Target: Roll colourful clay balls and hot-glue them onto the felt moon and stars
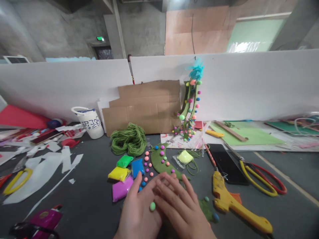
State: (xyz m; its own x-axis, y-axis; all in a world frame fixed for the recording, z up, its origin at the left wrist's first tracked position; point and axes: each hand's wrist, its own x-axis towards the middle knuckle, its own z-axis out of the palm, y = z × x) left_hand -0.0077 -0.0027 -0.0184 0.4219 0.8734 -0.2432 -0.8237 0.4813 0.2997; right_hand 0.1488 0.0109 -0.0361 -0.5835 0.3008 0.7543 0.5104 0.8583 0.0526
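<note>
My left hand is palm up at the front of the table, its thumb stretched out, and holds a small light green clay ball on the palm. My right hand lies with stretched fingers across the left hand's fingers, open, beside the ball. Just beyond them is a dark green curved piece dotted with coloured balls. Loose clay balls in pink, purple and blue lie left of it. Yellow, green, blue and purple clay packs sit near my left thumb. Another green piece is partly hidden by my right hand.
A yellow glue gun, a black phone and scissors lie on the right. Green yarn and cardboard stand behind. A ball-covered decoration rises at the back. Paper scraps and a white bucket are left.
</note>
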